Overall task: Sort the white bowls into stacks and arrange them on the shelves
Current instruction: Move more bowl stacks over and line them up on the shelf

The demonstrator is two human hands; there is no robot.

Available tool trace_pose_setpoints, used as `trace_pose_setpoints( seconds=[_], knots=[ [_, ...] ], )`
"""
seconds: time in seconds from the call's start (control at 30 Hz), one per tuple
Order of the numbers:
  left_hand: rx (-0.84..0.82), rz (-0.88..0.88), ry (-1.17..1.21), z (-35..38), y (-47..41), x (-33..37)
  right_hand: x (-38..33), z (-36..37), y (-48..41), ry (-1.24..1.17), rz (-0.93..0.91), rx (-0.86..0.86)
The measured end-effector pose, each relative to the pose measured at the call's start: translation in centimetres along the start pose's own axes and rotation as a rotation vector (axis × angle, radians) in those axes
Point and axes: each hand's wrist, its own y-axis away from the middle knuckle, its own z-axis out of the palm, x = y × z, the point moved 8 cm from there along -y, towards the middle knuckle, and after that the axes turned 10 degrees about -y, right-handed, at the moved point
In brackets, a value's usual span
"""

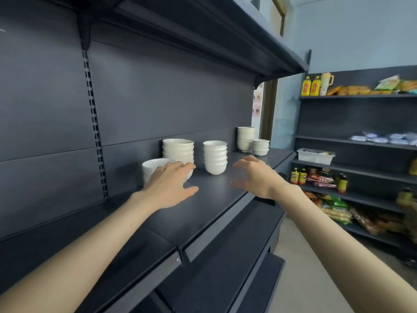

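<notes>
- White bowl (153,169) sits nearest on the dark shelf (214,199), partly hidden by a hand.
- Left hand (168,184) lies against its side, fingers spread apart, gripping nothing.
- Right hand (252,177), at 3 o'clock from the left hand, is blurry, with fingers loosely bent, apart and holding nothing.
- Wide stack (178,151) stands just behind the bowl at 1 o'clock.
- Narrow stack (215,158) stands at 3 o'clock from the wide one.
- Tall stack (244,138) and short stack (261,147) stand farthest, close together.
</notes>
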Motion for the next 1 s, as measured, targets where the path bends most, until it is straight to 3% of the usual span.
trace_pose_setpoints(
  seconds=[0.17, 0.33, 0.67, 1.0],
  knots=[
    [-0.013, -0.096, 0.033, 5.0, -6.4, 1.3, 6.0, 1.1, -7.1, -0.035, -0.062, -0.028],
    [-0.012, -0.346, 0.143, 10.5, -9.8, 1.0, 9.6, 3.9, -13.8, -0.076, -0.197, -0.148],
    [0.116, -0.797, 0.394, 15.8, -12.5, -1.1, 8.7, 8.9, -23.9, -0.406, -0.468, -0.321],
    [0.163, -1.022, 0.653, 20.5, -15.3, -5.5, 5.7, 14.2, -31.2, -0.878, -0.384, -0.505]
  ],
)
